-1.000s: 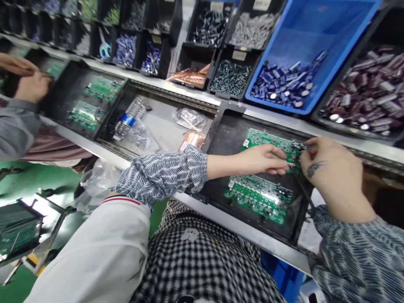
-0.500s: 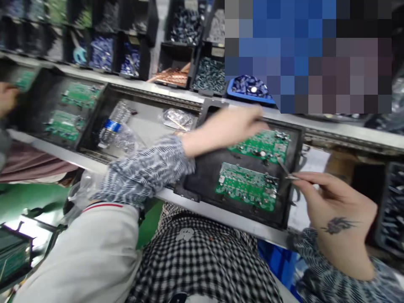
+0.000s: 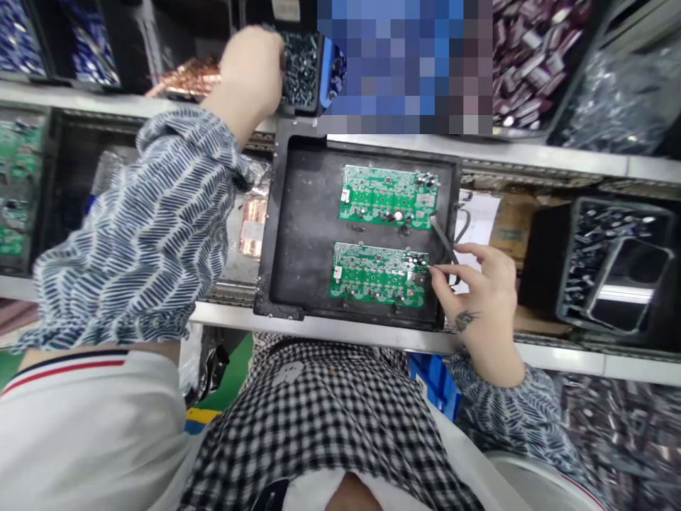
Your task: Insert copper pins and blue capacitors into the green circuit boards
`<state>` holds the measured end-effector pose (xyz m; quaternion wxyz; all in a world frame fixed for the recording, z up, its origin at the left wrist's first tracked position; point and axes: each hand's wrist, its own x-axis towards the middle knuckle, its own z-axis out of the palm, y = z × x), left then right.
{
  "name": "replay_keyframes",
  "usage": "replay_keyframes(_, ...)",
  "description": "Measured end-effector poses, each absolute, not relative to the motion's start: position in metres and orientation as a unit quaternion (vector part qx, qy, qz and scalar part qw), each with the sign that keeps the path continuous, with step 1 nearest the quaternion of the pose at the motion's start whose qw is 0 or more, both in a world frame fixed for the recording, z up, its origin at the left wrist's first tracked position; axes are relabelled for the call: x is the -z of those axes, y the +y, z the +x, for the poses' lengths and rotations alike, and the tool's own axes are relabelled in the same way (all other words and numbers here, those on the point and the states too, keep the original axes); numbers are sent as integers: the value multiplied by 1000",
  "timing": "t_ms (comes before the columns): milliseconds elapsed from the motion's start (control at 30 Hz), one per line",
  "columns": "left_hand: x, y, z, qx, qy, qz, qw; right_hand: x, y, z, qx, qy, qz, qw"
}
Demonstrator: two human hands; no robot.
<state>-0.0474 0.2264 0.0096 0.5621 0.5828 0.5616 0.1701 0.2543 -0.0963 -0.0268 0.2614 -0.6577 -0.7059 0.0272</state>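
Observation:
My left hand (image 3: pixel 254 71) reaches over the left edge of a black bin of small dark components (image 3: pixel 301 74). Its back faces me and its fingertips are hidden. My right hand (image 3: pixel 479 301) is closed in a pinch at the right edge of the lower green circuit board (image 3: pixel 375 277); whatever lies between its fingertips is too small to make out. The upper circuit board (image 3: pixel 391 195) lies above it, and both boards are in a black tray (image 3: pixel 303 227). A dark grey strip (image 3: pixel 443 238) runs from the upper board's right end toward my right hand.
Copper-coloured parts (image 3: pixel 191 77) fill a bin beside my left wrist. At the right stands a bin of dark components (image 3: pixel 590 234) with a clear-framed case (image 3: pixel 630 284) on it. Another tray with boards (image 3: pixel 21 184) sits far left. A metal rail (image 3: pixel 340 328) edges the line.
My left hand has moved from above the tray to the component bin behind it. My right hand's pinch is now beside the lower board. The camera view has shifted right.

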Motion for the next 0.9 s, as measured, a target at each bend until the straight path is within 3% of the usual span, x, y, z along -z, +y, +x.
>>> replay_keyframes(133,-9,223,-55,-217,577,684,391,30,-96,253,-36,-704,-664,251)
replay_keyframes(367,-11,230,-59,-233,562,735,299,33,-97,251,-41,-690,-682,240)
replay_keyframes(433,-17,209,-41,-273,539,710,362,32,-96,250,-42,-689,-683,239)
replay_keyframes(500,-24,170,-14,-310,499,622,517,31,-96,249,-38,-689,-686,231)
replay_keyframes(633,-31,72,40,-208,352,464,786,28,-96,246,-30,-685,-697,208)
replay_keyframes(733,-23,31,56,-118,322,393,853,29,-97,242,-12,-690,-699,189)
replay_keyframes(900,-1,30,54,-85,302,370,874,21,-98,234,56,-725,-676,120)
